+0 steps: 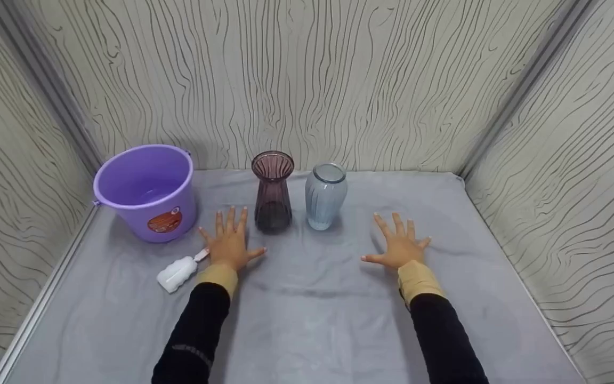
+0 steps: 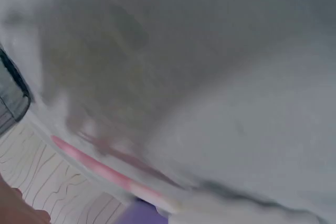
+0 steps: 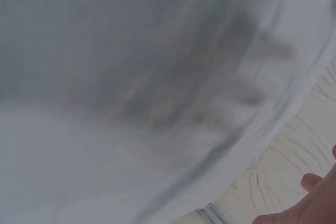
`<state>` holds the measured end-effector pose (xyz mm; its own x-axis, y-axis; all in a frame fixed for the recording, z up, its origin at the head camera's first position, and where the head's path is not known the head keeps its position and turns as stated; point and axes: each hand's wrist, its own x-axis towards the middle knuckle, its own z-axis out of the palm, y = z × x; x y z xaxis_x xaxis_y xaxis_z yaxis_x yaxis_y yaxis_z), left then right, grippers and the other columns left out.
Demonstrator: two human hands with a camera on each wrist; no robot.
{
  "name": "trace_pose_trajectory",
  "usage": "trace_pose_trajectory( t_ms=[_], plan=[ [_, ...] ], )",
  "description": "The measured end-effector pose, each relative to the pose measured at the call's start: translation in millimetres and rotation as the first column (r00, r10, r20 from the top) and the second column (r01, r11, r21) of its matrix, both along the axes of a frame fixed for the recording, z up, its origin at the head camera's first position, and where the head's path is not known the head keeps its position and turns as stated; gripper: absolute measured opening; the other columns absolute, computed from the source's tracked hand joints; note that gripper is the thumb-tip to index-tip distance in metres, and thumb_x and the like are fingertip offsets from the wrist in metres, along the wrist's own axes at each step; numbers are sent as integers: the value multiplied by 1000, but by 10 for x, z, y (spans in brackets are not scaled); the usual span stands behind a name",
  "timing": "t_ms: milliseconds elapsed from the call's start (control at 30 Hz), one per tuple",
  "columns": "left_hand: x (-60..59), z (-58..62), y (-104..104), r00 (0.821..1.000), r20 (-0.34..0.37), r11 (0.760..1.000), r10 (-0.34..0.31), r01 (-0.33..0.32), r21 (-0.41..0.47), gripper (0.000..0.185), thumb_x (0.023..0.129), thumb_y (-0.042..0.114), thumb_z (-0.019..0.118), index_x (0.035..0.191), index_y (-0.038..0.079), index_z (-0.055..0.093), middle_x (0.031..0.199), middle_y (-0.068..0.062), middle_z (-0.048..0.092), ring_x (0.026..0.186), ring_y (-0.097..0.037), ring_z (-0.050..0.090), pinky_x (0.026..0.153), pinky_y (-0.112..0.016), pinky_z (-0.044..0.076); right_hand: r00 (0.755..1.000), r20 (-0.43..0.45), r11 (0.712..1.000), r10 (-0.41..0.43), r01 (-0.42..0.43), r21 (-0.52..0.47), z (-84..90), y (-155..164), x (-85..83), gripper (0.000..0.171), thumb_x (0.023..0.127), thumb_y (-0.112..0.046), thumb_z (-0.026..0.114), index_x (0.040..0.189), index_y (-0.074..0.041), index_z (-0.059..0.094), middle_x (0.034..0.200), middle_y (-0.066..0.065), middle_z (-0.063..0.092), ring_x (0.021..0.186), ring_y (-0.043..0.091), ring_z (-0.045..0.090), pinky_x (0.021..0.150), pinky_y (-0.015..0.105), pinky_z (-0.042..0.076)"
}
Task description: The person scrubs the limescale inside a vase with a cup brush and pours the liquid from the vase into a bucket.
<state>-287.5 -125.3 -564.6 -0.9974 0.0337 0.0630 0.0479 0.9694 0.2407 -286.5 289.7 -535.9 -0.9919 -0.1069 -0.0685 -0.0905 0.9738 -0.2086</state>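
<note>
My left hand [image 1: 228,246], fingers spread and holding nothing, is over the grey cloth between the bucket and the vases. By its little finger lies a white brush [image 1: 178,273] with a wavy, sponge-like head and a slim handle; the pink handle tip [image 2: 89,162] shows in the left wrist view. A purple ribbed glass vase [image 1: 273,197] stands upright just beyond the left thumb. To its right is a light blue glass vase [image 1: 325,194], also upright. Farther right, my right hand [image 1: 402,248] has its fingers fanned out, also holding nothing.
A purple bucket [image 1: 187,208] with a red label stands at the back left. Grey cloth [image 1: 307,330] covers the table. Wood-grain patterned panels [image 1: 285,80] close in the back and both sides.
</note>
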Motion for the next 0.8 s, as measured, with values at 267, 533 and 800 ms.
trace_pose_trajectory(
  t_ms=[267, 533, 800],
  plan=[
    [18, 16, 125, 998, -56, 996, 24, -19, 82, 116, 77, 71, 72, 164, 17, 15, 168, -17, 14, 153, -44, 9, 109, -80, 9, 1000, 2, 989, 17, -17, -145, -27, -323, 95, 113, 75, -64, 80, 163, -31, 17, 168, 18, 7, 149, 54, 6, 100, 87, 12],
    [-2, 135, 243, 988, -151, 974, 23, 12, 227, 112, 78, 62, 78, 161, 10, 23, 163, -22, 24, 148, -45, 25, 110, -72, 25, 999, -17, 906, 39, -43, -421, -91, -625, 90, 107, 78, -43, 87, 161, -17, 25, 159, 28, 24, 146, 48, 27, 114, 64, 29],
    [-45, 291, 385, 989, -142, 872, 47, 29, 488, 112, 81, 53, 81, 161, 5, 18, 161, -26, 24, 145, -45, 31, 115, -57, 31, 992, -67, 815, 111, -130, -564, -57, -1058, 74, 89, 81, -36, 86, 151, -4, 43, 146, 24, 48, 132, 42, 49, 110, 53, 40]
  ],
)
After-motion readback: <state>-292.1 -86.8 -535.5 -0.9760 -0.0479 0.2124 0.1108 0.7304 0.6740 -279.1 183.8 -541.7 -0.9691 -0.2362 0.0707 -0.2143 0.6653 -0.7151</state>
